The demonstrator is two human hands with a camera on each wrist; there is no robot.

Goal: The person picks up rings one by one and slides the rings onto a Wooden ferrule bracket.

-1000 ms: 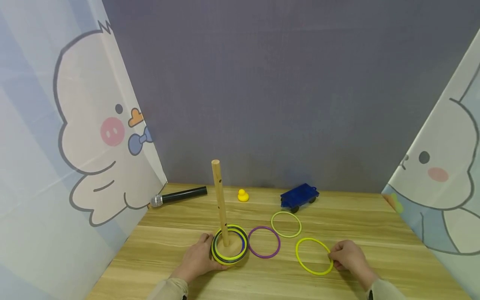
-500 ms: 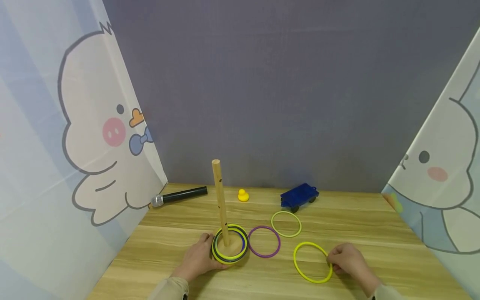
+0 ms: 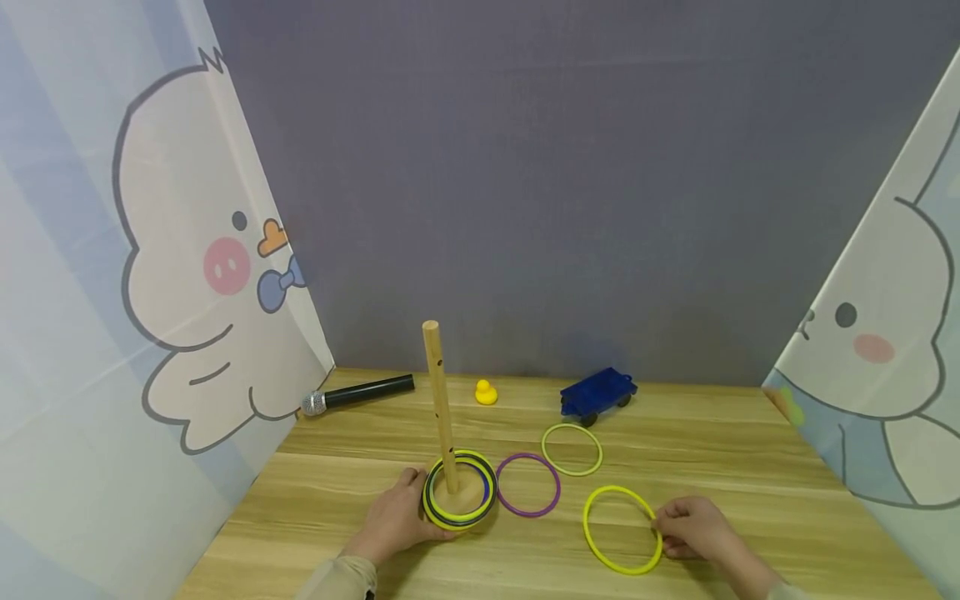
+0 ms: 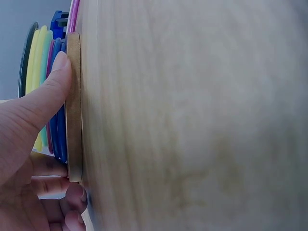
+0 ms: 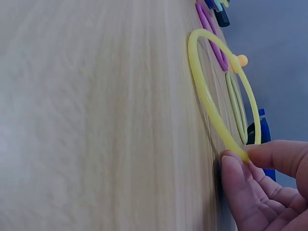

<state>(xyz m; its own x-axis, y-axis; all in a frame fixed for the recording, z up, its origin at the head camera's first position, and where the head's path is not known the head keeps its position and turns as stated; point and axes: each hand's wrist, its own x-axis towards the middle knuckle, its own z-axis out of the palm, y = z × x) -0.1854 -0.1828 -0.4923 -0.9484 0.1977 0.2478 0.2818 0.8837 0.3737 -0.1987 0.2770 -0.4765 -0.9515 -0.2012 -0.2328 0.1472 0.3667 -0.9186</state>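
Note:
A wooden peg stand (image 3: 440, 400) rises from a round base (image 4: 74, 113), with several rings in black, yellow, green, purple and blue stacked around the peg. My left hand (image 3: 395, 515) grips the base from the left, its thumb lying against the rim in the left wrist view. Between thumb and fingers, my right hand (image 3: 693, 527) pinches a yellow ring (image 5: 210, 103), tilted with part of it raised off the table. A purple ring (image 3: 530, 513) lies flat just right of the stand. Behind it a pale green ring (image 3: 572, 427) also lies flat.
Along the back of the wooden table (image 3: 720, 450) are a microphone (image 3: 367, 390), a small yellow rubber duck (image 3: 486, 393) and a blue toy cart (image 3: 598, 392). A grey cloth wall (image 3: 525, 208) closes off the back, with printed curtains at both sides.
The yellow ring has come slightly toward me and left, and its far side now looks more tilted. My right hand has shifted slightly toward me. The left hand and stand stay put.

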